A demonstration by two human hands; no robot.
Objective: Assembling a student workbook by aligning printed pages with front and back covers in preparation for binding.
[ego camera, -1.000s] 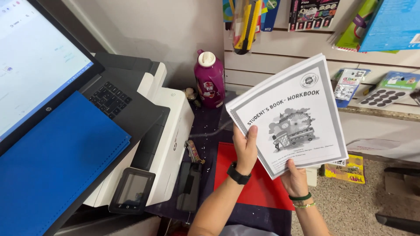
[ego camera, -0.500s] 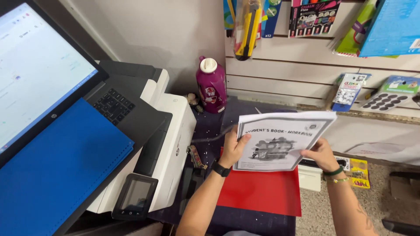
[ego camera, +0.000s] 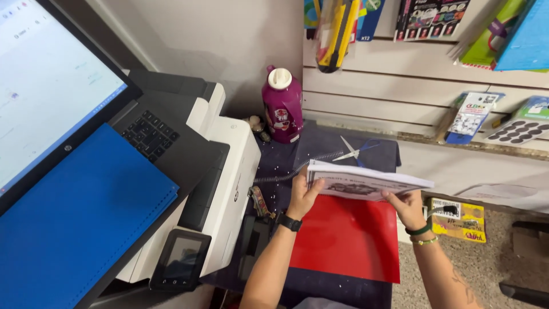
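While both hands grip it, the white stapled paper workbook with a printed cover sits nearly flat, just above the red plastic sheet that lies on the dark tabletop. The left hand is closed on the booklet's edge at 9 o'clock, thumb on top and fingers beneath; the right hand pinches the near edge around 5 o'clock. Beyond the booklet, at 12 o'clock, a pair of blue-handled scissors lies open on the tabletop, and a coiled grey cord runs toward the white printer at 9 o'clock. A magenta plastic bottle with a white cap stands at 11 o'clock, against the wall. The grips are both at the edges, so the loose pages may well sag or fan out in the middle, and a slip of either hand would likely let the booklet tilt and slide off the smooth red sheet. Pushed further away, its far edge could catch the scissor blades or snag the cord; swung leftward, it might knock the bottle, which stands close.
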